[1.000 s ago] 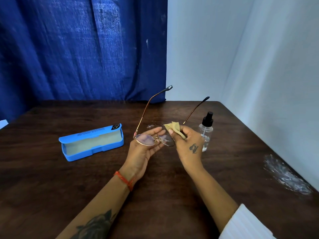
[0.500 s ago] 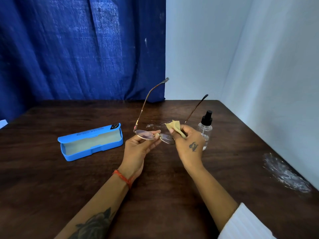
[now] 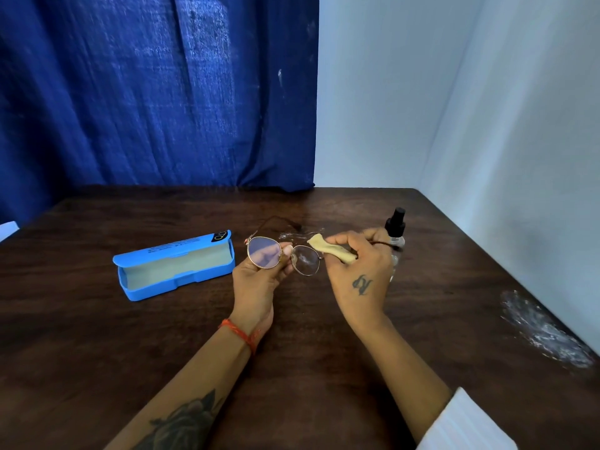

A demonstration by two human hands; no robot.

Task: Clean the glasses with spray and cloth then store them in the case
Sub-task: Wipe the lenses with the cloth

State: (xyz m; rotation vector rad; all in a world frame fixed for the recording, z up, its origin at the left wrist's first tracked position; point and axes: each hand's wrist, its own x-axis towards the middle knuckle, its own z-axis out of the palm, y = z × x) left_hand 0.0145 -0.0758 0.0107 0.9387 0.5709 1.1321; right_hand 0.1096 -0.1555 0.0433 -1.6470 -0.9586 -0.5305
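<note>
Thin gold round-rimmed glasses (image 3: pixel 305 259) hang just above the dark wooden table (image 3: pixel 162 336), lenses facing me. My left hand (image 3: pixel 259 280) pinches them at the bridge and left lens. My right hand (image 3: pixel 360 274) holds a small folded yellow cloth (image 3: pixel 328 251) beside the right lens and also touches the right temple arm. The blue case (image 3: pixel 175 264) lies open to the left of my hands. A clear spray bottle (image 3: pixel 395 235) with a black top stands just behind my right hand.
A blue curtain (image 3: pixel 156 92) hangs behind the table and white walls (image 3: pixel 487 125) close off the right side. Crumpled clear plastic (image 3: pixel 542 329) lies near the table's right edge. A small clear wrapper (image 3: pixel 292 235) lies behind the glasses.
The glasses have tipped down from temples-up to lenses facing me, temples now pointing away. Both hands have dropped slightly toward the table. The cloth stays in my right hand.
</note>
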